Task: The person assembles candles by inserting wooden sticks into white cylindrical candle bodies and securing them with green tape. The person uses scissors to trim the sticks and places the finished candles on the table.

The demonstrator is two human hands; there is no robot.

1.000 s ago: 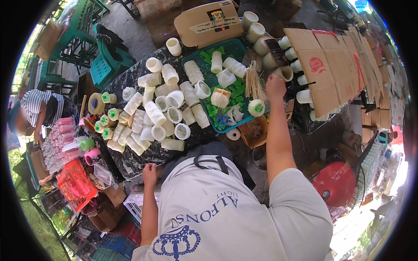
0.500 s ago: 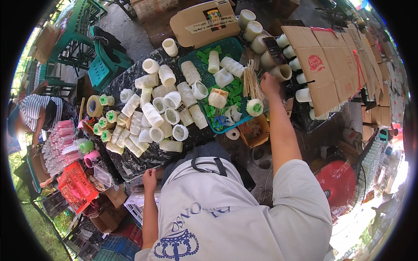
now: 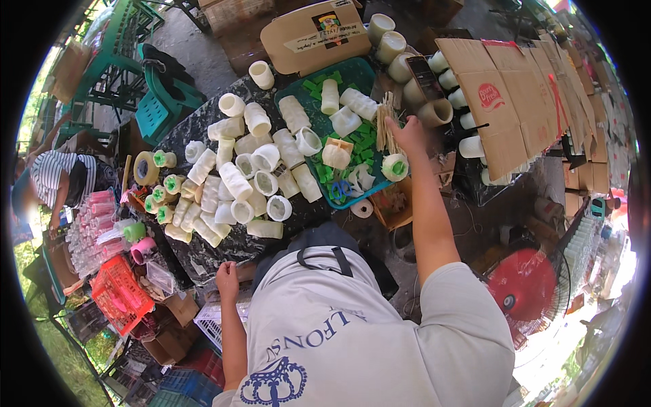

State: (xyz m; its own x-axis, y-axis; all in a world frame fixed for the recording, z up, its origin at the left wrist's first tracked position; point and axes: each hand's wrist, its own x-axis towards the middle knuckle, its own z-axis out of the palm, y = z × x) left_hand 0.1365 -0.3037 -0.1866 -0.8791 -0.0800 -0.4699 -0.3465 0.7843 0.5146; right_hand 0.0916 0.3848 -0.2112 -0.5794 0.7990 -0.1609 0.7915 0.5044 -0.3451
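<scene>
My right hand (image 3: pixel 409 134) reaches across the tray's right side. Its fingers close on a bundle of thin straw-coloured sticks (image 3: pixel 386 129). Just below the bundle is a cream roll with a green centre (image 3: pixel 395 167). The teal tray (image 3: pixel 290 90) holds green pieces (image 3: pixel 367 139), several cream cylinders, a cream block (image 3: pixel 337 153) and blue-handled scissors (image 3: pixel 341 189). By the table's near edge my left hand (image 3: pixel 227 277) hangs with its fingers curled in, and nothing shows in it. Many hollow waxy cream cylinders (image 3: pixel 235 180) crowd the dark table (image 3: pixel 196 254) left of the tray.
Large cream cylinders (image 3: pixel 391 46) and a phone (image 3: pixel 425 78) stand beyond the sticks. Cardboard sheets (image 3: pixel 502 102) cover more cylinders at right. A red fan (image 3: pixel 522 288) is at lower right, an orange basket (image 3: pixel 121 292) at lower left. Another person (image 3: pixel 61 176) bends at far left.
My right hand has moved left and its fingers now meet the stick bundle. My left hand stays by the table edge with fingers curled. The whole view has shifted slightly.
</scene>
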